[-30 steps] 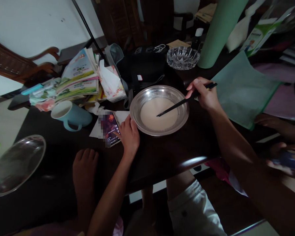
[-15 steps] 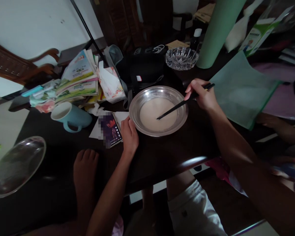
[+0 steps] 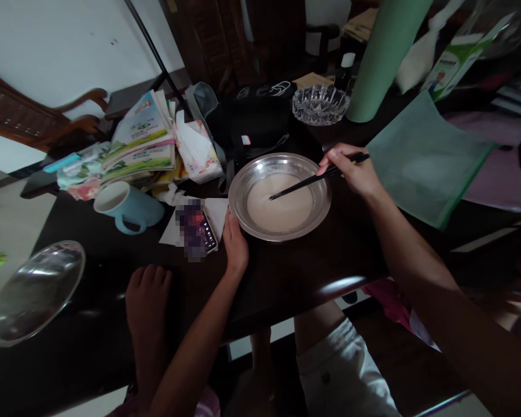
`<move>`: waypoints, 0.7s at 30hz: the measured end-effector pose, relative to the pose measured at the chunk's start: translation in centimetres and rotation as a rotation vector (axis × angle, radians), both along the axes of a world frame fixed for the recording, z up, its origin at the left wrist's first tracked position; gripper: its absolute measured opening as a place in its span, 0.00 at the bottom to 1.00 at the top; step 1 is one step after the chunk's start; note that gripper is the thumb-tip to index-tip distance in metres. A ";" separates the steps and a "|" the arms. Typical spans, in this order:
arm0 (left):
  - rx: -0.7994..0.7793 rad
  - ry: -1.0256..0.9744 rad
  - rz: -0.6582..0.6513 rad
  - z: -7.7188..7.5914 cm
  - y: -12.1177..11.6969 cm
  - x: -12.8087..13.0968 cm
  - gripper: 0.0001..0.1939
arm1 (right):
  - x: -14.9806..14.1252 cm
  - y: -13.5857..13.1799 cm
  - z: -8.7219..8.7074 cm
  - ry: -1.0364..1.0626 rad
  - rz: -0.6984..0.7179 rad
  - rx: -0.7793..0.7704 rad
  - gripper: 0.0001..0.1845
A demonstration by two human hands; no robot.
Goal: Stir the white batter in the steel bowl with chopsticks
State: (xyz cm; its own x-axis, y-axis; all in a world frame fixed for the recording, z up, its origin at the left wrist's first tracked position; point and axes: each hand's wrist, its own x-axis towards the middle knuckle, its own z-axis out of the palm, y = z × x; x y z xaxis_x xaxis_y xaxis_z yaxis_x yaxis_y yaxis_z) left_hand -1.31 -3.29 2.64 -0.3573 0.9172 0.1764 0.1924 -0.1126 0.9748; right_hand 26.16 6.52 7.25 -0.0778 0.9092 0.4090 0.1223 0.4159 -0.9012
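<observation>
A wide metal bowl (image 3: 279,230) stands on the dark table with a pale, milky liquid (image 3: 286,211) in it. Against the bowl's left side rests my left hand (image 3: 236,243), fingers together along the rim, its thumb hidden. My right hand (image 3: 347,167) is closed around a pair of black chopsticks (image 3: 297,185) above the right rim. Their tips dip into the liquid near its middle. Close to my left hand, a phone (image 3: 206,231) with a lit, partly blurred screen lies on white paper (image 3: 168,230).
Another person's hand (image 3: 148,289) rests on the table (image 3: 278,278) at the left. Around the bowl are a blue mug (image 3: 130,208), a clear lid (image 3: 39,295), a tissue pack (image 3: 200,150), a glass ashtray (image 3: 320,107), a tall green cylinder (image 3: 386,63) and a greenish pouch (image 3: 429,168).
My right hand has shifted slightly left, and the chopstick tips have moved left and up within the liquid. My left hand sits slightly lower on the bowl's side.
</observation>
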 end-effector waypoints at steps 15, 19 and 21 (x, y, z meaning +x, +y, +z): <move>-0.002 -0.014 0.003 0.2 -0.1 0.1 0.25 | 0.2 0.2 -0.1 0.095 -0.116 0.038 0.26; -0.002 -0.014 0.017 0.2 -0.1 0.1 0.25 | 0.0 -0.1 -0.2 0.035 0.041 -0.039 0.24; -0.010 -0.014 0.021 0.2 -0.1 0.1 0.25 | -0.1 -0.2 -0.2 0.007 0.066 -0.040 0.23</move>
State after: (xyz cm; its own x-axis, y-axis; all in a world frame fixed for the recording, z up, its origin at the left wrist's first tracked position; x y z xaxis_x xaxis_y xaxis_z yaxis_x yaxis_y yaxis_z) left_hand -1.26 -3.34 2.83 -0.3790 0.9110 0.1624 0.1813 -0.0990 0.9784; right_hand 26.09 6.36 7.06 -0.1351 0.9178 0.3734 0.0891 0.3865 -0.9180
